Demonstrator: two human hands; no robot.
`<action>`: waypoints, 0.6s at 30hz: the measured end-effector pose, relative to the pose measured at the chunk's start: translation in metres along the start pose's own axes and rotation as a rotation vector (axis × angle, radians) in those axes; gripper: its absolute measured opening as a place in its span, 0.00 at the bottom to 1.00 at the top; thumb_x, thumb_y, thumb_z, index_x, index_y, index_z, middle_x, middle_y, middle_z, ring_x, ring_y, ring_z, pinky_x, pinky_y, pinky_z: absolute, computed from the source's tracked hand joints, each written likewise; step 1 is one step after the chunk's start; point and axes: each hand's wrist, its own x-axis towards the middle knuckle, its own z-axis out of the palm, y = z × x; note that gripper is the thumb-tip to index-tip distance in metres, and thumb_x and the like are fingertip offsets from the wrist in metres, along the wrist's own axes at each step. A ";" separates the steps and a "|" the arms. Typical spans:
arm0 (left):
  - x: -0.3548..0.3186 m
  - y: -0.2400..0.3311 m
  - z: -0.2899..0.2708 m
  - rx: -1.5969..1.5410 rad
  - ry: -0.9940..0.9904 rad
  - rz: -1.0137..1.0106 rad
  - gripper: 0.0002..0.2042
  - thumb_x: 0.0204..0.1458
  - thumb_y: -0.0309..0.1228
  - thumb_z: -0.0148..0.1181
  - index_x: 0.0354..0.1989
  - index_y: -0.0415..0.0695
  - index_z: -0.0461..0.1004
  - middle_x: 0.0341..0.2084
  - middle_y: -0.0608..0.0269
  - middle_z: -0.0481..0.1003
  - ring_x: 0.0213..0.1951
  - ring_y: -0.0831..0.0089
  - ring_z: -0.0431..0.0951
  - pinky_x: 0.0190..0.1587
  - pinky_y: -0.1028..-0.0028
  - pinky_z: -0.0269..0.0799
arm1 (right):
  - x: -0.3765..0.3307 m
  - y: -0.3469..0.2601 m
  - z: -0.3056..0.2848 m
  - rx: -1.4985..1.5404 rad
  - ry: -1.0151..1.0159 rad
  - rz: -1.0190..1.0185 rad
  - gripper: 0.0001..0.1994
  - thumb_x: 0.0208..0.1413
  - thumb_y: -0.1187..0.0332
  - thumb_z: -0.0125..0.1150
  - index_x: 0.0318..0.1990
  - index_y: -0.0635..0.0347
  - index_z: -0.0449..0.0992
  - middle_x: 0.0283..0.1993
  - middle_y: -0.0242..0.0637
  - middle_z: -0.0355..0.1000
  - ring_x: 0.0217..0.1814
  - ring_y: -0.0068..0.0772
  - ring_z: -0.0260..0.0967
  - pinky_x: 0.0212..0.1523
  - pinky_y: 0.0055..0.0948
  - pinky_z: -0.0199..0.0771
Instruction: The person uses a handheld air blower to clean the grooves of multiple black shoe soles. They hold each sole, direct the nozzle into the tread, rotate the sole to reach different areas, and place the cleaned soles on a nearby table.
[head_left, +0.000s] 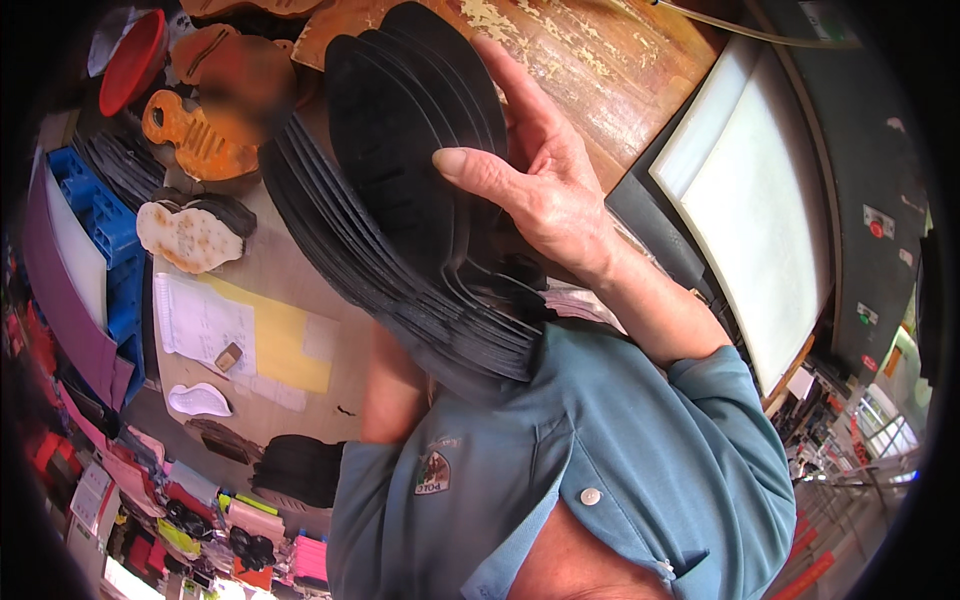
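The right hand [545, 185] grips a fanned stack of black sole pieces [400, 210], thumb in front. Their long sides run from near to far. The left hand is hidden under the stack, so I cannot tell its grip.

worn wooden tabletop [590, 60] with flaking paint | orange sole-shaped cutting dies [195, 135] at upper left | red round bowl [130, 60] beside them | blue plastic crate [100, 215] on left | yellow paper sheet [285, 345] under white lined notepad [200, 320] | white flat board [760, 210] on right
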 end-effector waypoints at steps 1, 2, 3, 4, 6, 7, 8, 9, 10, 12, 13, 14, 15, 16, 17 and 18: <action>0.000 -0.001 0.000 -0.007 -0.001 -0.005 0.34 0.65 0.51 0.53 0.72 0.36 0.69 0.65 0.48 0.76 0.62 0.51 0.79 0.64 0.51 0.78 | 0.000 0.000 0.001 0.025 0.003 -0.003 0.47 0.62 0.79 0.72 0.83 0.64 0.47 0.77 0.44 0.64 0.75 0.33 0.66 0.76 0.33 0.64; 0.000 0.000 0.000 -0.007 -0.003 -0.008 0.34 0.66 0.51 0.53 0.72 0.36 0.69 0.65 0.48 0.76 0.62 0.51 0.79 0.64 0.51 0.78 | -0.001 -0.001 0.002 0.051 0.006 -0.006 0.48 0.62 0.79 0.71 0.83 0.65 0.45 0.76 0.46 0.65 0.74 0.33 0.67 0.75 0.33 0.66; -0.001 -0.001 0.000 -0.005 -0.004 -0.007 0.34 0.66 0.51 0.53 0.72 0.36 0.69 0.65 0.48 0.76 0.62 0.51 0.79 0.64 0.51 0.78 | -0.001 -0.001 0.002 0.076 0.007 -0.008 0.49 0.62 0.80 0.70 0.83 0.66 0.43 0.75 0.48 0.67 0.73 0.34 0.68 0.74 0.33 0.68; -0.001 -0.001 -0.001 -0.007 -0.006 -0.009 0.34 0.66 0.51 0.53 0.72 0.36 0.69 0.65 0.48 0.76 0.62 0.51 0.79 0.64 0.51 0.78 | -0.002 -0.001 0.003 0.058 0.004 0.002 0.48 0.62 0.79 0.70 0.83 0.66 0.44 0.76 0.47 0.66 0.74 0.34 0.67 0.74 0.33 0.68; -0.004 0.000 -0.001 -0.008 -0.007 -0.008 0.34 0.66 0.51 0.53 0.72 0.36 0.69 0.65 0.48 0.76 0.62 0.51 0.79 0.64 0.51 0.77 | -0.005 -0.002 0.003 0.049 -0.011 0.002 0.47 0.63 0.78 0.70 0.83 0.66 0.45 0.77 0.46 0.65 0.75 0.34 0.66 0.75 0.34 0.67; -0.006 0.000 -0.002 -0.006 -0.007 -0.008 0.34 0.66 0.51 0.53 0.72 0.36 0.69 0.65 0.48 0.76 0.62 0.51 0.79 0.64 0.51 0.77 | -0.006 -0.003 0.003 0.015 -0.001 0.021 0.46 0.63 0.78 0.69 0.83 0.66 0.46 0.77 0.46 0.65 0.75 0.33 0.65 0.75 0.34 0.66; -0.007 0.001 -0.002 -0.008 -0.008 -0.007 0.34 0.66 0.51 0.53 0.72 0.36 0.69 0.65 0.48 0.76 0.62 0.51 0.79 0.64 0.51 0.77 | -0.007 -0.002 0.004 0.007 0.000 0.019 0.45 0.64 0.77 0.69 0.83 0.66 0.47 0.77 0.45 0.65 0.76 0.33 0.65 0.75 0.34 0.66; -0.009 0.002 -0.002 -0.006 -0.008 -0.007 0.34 0.66 0.51 0.53 0.72 0.36 0.69 0.65 0.48 0.76 0.62 0.51 0.79 0.64 0.51 0.77 | -0.008 -0.002 0.004 0.003 0.009 0.037 0.44 0.64 0.76 0.69 0.83 0.66 0.47 0.77 0.44 0.65 0.76 0.33 0.64 0.76 0.34 0.65; -0.010 0.003 -0.002 -0.009 -0.009 -0.007 0.34 0.66 0.51 0.53 0.72 0.36 0.69 0.65 0.48 0.76 0.62 0.51 0.79 0.64 0.51 0.77 | -0.009 -0.001 0.005 0.020 -0.018 0.021 0.43 0.65 0.77 0.68 0.82 0.66 0.49 0.78 0.43 0.63 0.78 0.33 0.63 0.77 0.34 0.64; -0.013 0.005 -0.003 -0.005 -0.011 -0.004 0.34 0.66 0.51 0.53 0.72 0.36 0.69 0.65 0.48 0.76 0.62 0.51 0.79 0.65 0.51 0.77 | -0.010 0.000 0.006 0.072 -0.046 0.033 0.41 0.66 0.78 0.67 0.82 0.64 0.53 0.80 0.42 0.61 0.80 0.34 0.61 0.79 0.35 0.60; -0.014 0.006 -0.003 -0.006 -0.007 -0.006 0.34 0.66 0.51 0.53 0.72 0.36 0.69 0.65 0.48 0.76 0.62 0.51 0.79 0.65 0.51 0.77 | -0.011 0.001 0.007 0.082 -0.057 0.039 0.40 0.66 0.78 0.67 0.82 0.64 0.53 0.80 0.42 0.62 0.80 0.34 0.61 0.79 0.35 0.61; -0.016 0.008 -0.003 -0.006 -0.008 -0.006 0.34 0.66 0.51 0.53 0.72 0.36 0.68 0.65 0.48 0.76 0.62 0.51 0.79 0.65 0.51 0.77 | -0.012 0.001 0.008 0.098 -0.061 0.045 0.40 0.66 0.78 0.67 0.82 0.64 0.53 0.80 0.42 0.62 0.80 0.34 0.62 0.79 0.35 0.61; -0.017 0.008 -0.003 -0.004 -0.009 -0.006 0.34 0.66 0.51 0.53 0.72 0.36 0.68 0.65 0.48 0.76 0.62 0.51 0.79 0.65 0.51 0.77 | -0.013 0.002 0.009 0.115 -0.065 0.051 0.40 0.66 0.77 0.67 0.82 0.64 0.53 0.80 0.42 0.62 0.80 0.35 0.62 0.79 0.36 0.61; -0.018 0.010 -0.004 -0.007 -0.012 -0.007 0.34 0.66 0.51 0.53 0.72 0.36 0.68 0.65 0.48 0.76 0.62 0.51 0.79 0.65 0.51 0.77 | -0.014 0.002 0.010 0.116 -0.061 0.060 0.40 0.66 0.78 0.67 0.82 0.64 0.53 0.80 0.42 0.63 0.80 0.35 0.62 0.78 0.36 0.61; -0.019 0.011 -0.004 -0.002 -0.014 -0.007 0.34 0.66 0.51 0.53 0.72 0.36 0.68 0.65 0.48 0.76 0.63 0.51 0.79 0.65 0.52 0.77 | -0.015 0.002 0.011 0.117 -0.058 0.069 0.40 0.66 0.78 0.67 0.82 0.63 0.53 0.79 0.42 0.63 0.80 0.34 0.62 0.78 0.36 0.62; -0.020 0.012 -0.005 -0.003 -0.016 -0.008 0.34 0.66 0.51 0.53 0.72 0.36 0.68 0.65 0.48 0.76 0.63 0.51 0.79 0.65 0.52 0.77 | -0.017 0.003 0.012 0.118 -0.055 0.078 0.40 0.66 0.78 0.67 0.82 0.63 0.53 0.79 0.42 0.63 0.80 0.34 0.62 0.78 0.36 0.62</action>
